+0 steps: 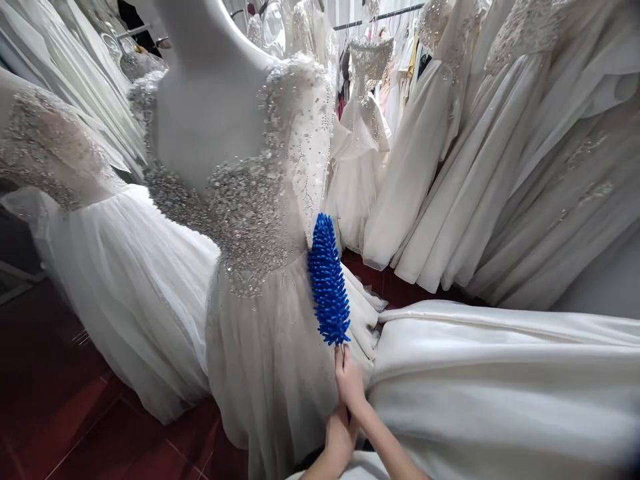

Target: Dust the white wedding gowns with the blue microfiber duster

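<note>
A blue bristly duster (329, 280) stands upright against the waist of a beaded white gown (260, 220) on a white mannequin (200, 100). My right hand (349, 381) grips the duster's handle just below the blue head. My left hand (340, 443) sits right beneath it, fingers curled, apparently around the lower end of the handle, which is hidden. The gown's tulle skirt (265, 360) hangs down beside both hands.
Another beaded gown (60, 153) stands at the left. Many white dresses (500, 153) hang on rails at the right and back. A satin skirt (500, 373) spreads across the lower right. The floor (75, 413) is dark red tile.
</note>
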{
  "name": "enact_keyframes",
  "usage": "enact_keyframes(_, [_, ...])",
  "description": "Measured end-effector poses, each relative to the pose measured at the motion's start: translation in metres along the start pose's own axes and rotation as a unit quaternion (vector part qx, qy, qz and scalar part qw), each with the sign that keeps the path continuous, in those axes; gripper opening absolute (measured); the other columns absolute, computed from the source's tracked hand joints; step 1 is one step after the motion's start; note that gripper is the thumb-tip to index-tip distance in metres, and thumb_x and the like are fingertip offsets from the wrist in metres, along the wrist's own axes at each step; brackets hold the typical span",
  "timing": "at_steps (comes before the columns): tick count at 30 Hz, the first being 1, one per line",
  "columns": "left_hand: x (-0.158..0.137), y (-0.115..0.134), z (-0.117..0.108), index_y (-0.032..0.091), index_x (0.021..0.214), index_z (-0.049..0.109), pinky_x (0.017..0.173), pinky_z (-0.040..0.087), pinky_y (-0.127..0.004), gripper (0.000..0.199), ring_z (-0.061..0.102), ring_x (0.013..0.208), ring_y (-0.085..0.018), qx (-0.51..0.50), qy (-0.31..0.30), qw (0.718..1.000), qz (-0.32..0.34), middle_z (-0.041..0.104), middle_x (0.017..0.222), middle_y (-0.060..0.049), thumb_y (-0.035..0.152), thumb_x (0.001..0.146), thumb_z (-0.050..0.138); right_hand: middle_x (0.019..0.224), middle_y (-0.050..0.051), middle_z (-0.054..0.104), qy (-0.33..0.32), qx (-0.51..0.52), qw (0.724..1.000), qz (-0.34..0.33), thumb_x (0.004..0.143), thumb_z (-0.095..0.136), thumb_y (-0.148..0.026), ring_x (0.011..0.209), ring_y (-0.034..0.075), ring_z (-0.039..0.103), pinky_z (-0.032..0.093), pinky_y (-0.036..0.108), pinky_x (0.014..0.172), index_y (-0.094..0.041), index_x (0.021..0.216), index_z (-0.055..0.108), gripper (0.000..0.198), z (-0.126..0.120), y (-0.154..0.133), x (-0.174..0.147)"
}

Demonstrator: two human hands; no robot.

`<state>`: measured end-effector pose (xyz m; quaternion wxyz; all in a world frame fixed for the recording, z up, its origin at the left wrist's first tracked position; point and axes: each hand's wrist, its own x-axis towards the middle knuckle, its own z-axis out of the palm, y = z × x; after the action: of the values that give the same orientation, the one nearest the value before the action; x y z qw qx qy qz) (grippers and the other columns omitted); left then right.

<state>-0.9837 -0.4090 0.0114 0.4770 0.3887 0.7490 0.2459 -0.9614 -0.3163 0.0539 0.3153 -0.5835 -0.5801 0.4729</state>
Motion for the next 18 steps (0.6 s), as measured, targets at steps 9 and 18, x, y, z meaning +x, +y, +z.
enact_keyframes(9, [-0.073, -0.139, -0.088, 0.010, 0.136, 0.038, 0.088, 0.047, -0.037, 0.055, 0.063, 0.110, -0.029, 0.220, -0.149, 0.963, -0.049, 0.067, 0.117, -0.019, 0.036, 0.087, 0.032, 0.035, -0.007, 0.046, -0.046, 0.189, 0.927, 0.322, 0.082, 0.020, -0.070, 0.032, 0.020, 0.053, 0.041, 0.029, 0.038, -0.024, 0.085, 0.039, 0.050, 0.116, 0.097, -0.106])
enact_keyframes(18, [-0.109, -0.163, -0.120, 0.020, 0.115, 0.051, 0.084, 0.046, -0.030, 0.041, 0.065, 0.100, -0.023, 0.138, -0.078, 0.980, 0.123, 0.070, 0.107, -0.011, 0.042, 0.089, 0.028, 0.045, -0.011, 0.046, 0.060, 0.245, 0.945, 0.210, 0.074, 0.041, -0.073, 0.036, 0.014, 0.050, 0.040, 0.026, 0.039, -0.026, 0.083, 0.037, 0.048, 0.125, 0.050, -0.162])
